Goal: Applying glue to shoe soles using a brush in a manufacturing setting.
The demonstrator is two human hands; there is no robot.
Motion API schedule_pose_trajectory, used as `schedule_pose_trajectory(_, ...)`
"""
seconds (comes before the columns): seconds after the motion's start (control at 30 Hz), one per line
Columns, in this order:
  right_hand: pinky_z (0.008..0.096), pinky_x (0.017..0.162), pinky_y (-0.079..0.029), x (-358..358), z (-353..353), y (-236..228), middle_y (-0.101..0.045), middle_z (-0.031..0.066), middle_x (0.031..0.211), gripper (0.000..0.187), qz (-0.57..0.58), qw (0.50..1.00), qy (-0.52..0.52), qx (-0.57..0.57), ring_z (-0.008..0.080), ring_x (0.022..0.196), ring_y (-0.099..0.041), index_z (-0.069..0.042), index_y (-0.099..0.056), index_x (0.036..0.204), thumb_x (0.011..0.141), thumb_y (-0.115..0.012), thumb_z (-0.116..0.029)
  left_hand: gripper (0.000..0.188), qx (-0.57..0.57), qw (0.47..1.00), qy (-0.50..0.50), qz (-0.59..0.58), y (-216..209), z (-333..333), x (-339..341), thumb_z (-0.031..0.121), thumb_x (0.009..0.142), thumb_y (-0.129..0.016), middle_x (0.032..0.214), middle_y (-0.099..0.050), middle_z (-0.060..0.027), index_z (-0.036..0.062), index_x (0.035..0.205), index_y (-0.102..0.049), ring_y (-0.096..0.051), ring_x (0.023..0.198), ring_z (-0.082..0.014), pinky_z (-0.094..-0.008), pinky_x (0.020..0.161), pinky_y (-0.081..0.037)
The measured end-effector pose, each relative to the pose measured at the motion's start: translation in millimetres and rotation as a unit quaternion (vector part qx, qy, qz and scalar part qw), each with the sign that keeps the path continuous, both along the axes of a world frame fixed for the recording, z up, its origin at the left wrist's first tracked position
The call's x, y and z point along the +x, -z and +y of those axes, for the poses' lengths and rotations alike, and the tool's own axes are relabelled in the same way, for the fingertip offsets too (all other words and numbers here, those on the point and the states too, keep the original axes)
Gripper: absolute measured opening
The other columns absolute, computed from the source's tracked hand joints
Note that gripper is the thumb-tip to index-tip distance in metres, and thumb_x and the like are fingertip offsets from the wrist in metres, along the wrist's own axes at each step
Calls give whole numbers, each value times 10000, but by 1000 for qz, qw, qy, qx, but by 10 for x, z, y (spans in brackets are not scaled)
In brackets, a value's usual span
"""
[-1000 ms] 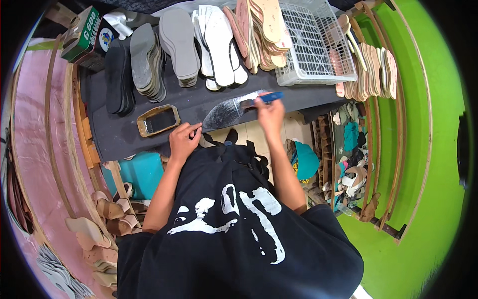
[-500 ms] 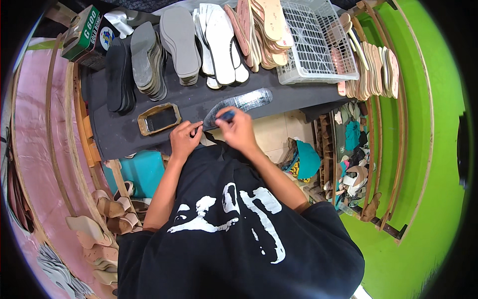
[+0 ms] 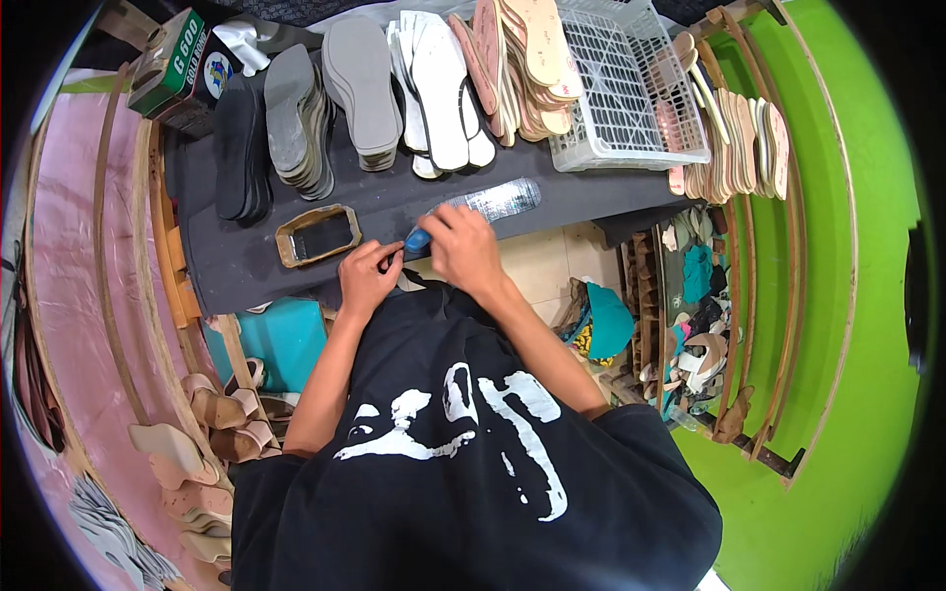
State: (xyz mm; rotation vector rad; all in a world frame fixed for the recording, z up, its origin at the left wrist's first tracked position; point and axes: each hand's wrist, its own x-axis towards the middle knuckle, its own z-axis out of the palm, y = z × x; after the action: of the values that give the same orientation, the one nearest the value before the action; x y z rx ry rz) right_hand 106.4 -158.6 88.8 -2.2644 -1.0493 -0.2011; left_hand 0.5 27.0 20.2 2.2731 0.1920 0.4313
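Note:
A long dark insole lies slantwise at the table's front edge, its far end shiny as if wet. My left hand is closed at its near left end, thumb and fingers pinching the edge. Over its near half, my right hand grips a blue tool that points down and left at the insole. The tool's working end is too small to make out, and this hand hides the insole's middle. Just left of my hands stands an open, brown-rimmed rectangular container with a dark inside.
Along the back of the dark-covered table stand stacks of black, grey, white and beige insoles. A white plastic crate is at the back right, a green-and-white tin at the back left. Shelves with shoe parts flank both sides.
My right hand has shifted slightly, and the blue tool has swung from pointing up right to pointing down left near my left fingers. My left hand has stayed nearly still.

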Motion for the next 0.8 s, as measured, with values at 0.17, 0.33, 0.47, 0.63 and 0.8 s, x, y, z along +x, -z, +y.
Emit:
schedule_pose_trajectory(0.17, 367, 752, -564, 169, -102, 76, -741, 74, 921, 166, 328, 912, 158, 188, 203, 813, -709, -72, -740, 1089, 925, -735, -48, 168, -5, 1000, -11, 6, -9, 6, -55, 121, 850, -837, 658, -572, -32, 139, 1013, -874, -614, 594, -217, -356, 582, -496)
schedule_pose_trajectory(0.33, 320, 728, -555, 700, -829, 282, -757, 67, 928, 124, 209, 878, 335, 269, 127, 797, -681, -21, -743, 1085, 968, -775, -47, 226, -39, 998, 1, 48, -111, 39, -87, 114, 864, -825, 719, -605, -50, 113, 1088, -859, -621, 633, -214, -357, 625, -517)
schedule_pose_trajectory(0.47, 329, 736, -562, 659, -741, -83, -761, 86, 961, 91, 120, 913, 343, 186, 171, 785, -694, -4, -752, 1059, 975, -764, -38, 276, -105, 985, 63, 119, -434, 61, -157, 79, 868, -813, 803, -654, -59, 57, 1142, -834, -615, 678, -188, -339, 667, -528)
schedule_pose_trajectory(0.63, 324, 810, -579, 179, 209, -274, -753, 87, 966, 110, 183, 917, 140, 327, 164, 869, -701, -6, -735, 1035, 955, -801, -43, 220, -75, 996, -39, -20, -763, 191, -367, 45, 814, -839, 856, -704, -63, 59, 1033, -834, -651, 737, -218, -365, 700, -542)
schedule_pose_trajectory(0.8, 299, 800, -562, -212, 1008, -269, -745, 67, 1000, 171, 401, 867, 33, 294, 122, 874, -699, -4, -725, 1036, 932, -841, -77, 536, 73, 978, -190, -39, -1073, 593, -489, 147, 764, -907, 1253, -706, -128, 103, 1281, -772, -645, 1181, -341, -461, 1031, -504)
